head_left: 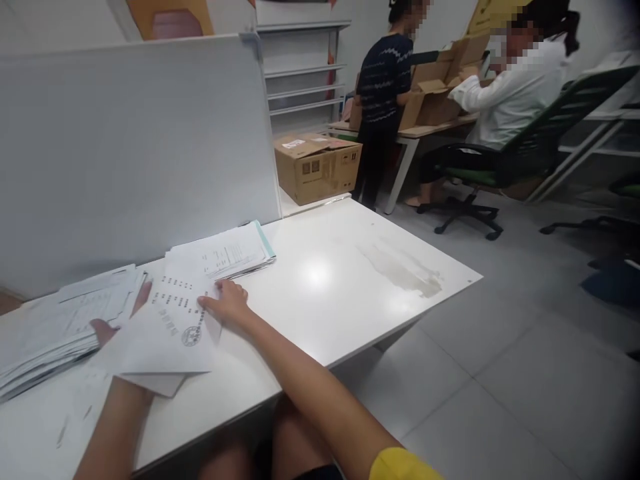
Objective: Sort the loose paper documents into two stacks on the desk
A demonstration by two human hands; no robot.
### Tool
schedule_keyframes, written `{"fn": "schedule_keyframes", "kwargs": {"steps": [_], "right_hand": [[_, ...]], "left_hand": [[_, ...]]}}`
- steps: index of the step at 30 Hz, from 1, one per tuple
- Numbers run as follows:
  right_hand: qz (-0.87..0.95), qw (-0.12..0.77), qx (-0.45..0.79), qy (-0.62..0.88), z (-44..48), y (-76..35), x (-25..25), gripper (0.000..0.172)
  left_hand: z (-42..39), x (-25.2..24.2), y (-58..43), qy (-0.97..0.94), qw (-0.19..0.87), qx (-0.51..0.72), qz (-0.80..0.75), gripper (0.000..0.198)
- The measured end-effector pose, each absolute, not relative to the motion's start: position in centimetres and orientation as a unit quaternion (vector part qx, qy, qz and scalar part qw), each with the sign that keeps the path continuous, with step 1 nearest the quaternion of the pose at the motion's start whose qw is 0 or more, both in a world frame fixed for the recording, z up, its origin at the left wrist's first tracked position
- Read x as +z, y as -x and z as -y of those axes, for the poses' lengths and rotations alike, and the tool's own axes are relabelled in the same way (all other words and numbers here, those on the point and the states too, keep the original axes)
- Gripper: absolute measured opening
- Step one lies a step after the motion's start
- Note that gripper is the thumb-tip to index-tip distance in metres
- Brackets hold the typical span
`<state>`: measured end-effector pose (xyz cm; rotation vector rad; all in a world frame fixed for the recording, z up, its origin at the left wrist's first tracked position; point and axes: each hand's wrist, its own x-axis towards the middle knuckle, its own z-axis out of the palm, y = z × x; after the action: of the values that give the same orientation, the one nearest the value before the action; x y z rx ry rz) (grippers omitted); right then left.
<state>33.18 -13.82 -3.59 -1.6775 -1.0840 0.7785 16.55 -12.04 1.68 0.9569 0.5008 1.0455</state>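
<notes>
Several sheets of paper (160, 347), one with a round stamp and rows of print, are held above the white desk (310, 313). My left hand (104, 331) supports them from beneath, its thumb showing at the left edge and the rest mostly hidden by the paper. At their right edge my right hand (227, 301) pinches the sheets between thumb and fingers. A thick pile of printed papers (75, 313) lies to the left of my hands. Behind them rests a second paper stack (235, 250) with a light green edge.
A white partition (140, 147) rises along the desk's back. Beyond the desk's far end sits a cardboard box (325, 167). One person (385, 87) stands at another table, and a seated person (520, 100) handles open cartons there. A grey smear (405, 270) marks the desktop.
</notes>
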Motion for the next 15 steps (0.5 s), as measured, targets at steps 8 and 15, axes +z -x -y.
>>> {"fn": "schedule_keyframes", "kwargs": {"steps": [8, 15], "right_hand": [[0.454, 0.518, 0.314, 0.653, 14.9, -32.9, -5.2, 0.096], [0.479, 0.550, 0.382, 0.568, 15.8, -34.5, -5.6, 0.112]], "left_hand": [[14.6, 1.9, -15.0, -0.505, 0.736, 0.390, -0.226, 0.092], [13.7, 2.6, -14.7, -0.761, 0.488, 0.275, -0.327, 0.100]]}}
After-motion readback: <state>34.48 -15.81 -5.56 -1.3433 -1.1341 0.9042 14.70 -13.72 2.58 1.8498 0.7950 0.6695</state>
